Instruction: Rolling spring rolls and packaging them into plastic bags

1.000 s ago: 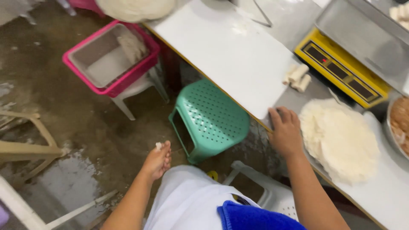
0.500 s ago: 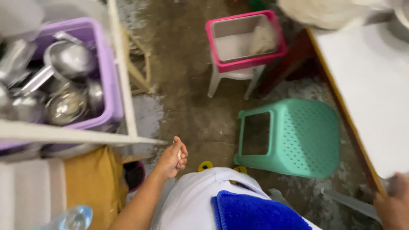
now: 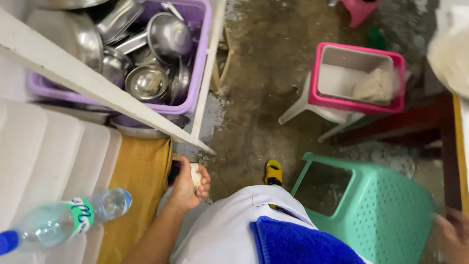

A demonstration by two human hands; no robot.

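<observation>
Wet concrete floor [image 3: 273,88] — green stool [image 3: 386,215], white stool [image 3: 312,110], white shelf rail [image 3: 88,83].

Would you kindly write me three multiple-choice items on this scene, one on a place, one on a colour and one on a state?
1. Where do the metal bowls lie?
A. In the purple basket
B. On the green stool
C. On the floor

2. What colour is the rim of the tub on the white stool?
A. Yellow
B. Pink
C. Blue

3. How is the left hand?
A. Flat on a table
B. Open and bare
C. Closed in a grip on a small white lump

Answers:
1 A: the bowls are piled inside the purple basket, behind the white rail.
2 B: the tub's rim is pink all round.
3 C: the fingers curl round the lump, beside the white apron.
</observation>
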